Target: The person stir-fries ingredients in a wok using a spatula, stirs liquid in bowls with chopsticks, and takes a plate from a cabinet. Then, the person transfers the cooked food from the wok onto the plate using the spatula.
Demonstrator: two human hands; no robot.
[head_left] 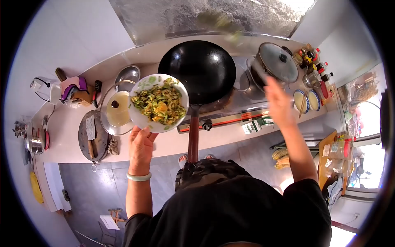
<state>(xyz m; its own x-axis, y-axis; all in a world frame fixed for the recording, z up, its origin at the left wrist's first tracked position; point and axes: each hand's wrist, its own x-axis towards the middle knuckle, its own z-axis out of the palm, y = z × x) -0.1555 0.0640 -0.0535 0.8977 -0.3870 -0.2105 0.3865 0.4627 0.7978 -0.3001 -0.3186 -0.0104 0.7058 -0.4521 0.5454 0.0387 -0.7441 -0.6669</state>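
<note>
My left hand (142, 146), with a pale bangle on its wrist, grips the near rim of a white plate (142, 84) with a green leaf pattern. Chopped green and yellow food (160, 103), looking like egg with greens, is heaped on the plate. The plate is held up by the left edge of a black wok (197, 68), whose inside looks bare. The wok's brown handle (193, 138) points toward me. My right hand (279, 103) is raised over the right side of the stove, near a lidded pot (277, 61). Motion blur smears its fingers.
Left of the plate are a glass lid (105, 123), a metal bowl (128, 73) and a round chopping board (83, 144) bearing a cleaver (91, 129). Two bowls (314, 100) with chopsticks (303, 103) stand at right, below several bottles (323, 67). Foil (164, 20) lines the back wall.
</note>
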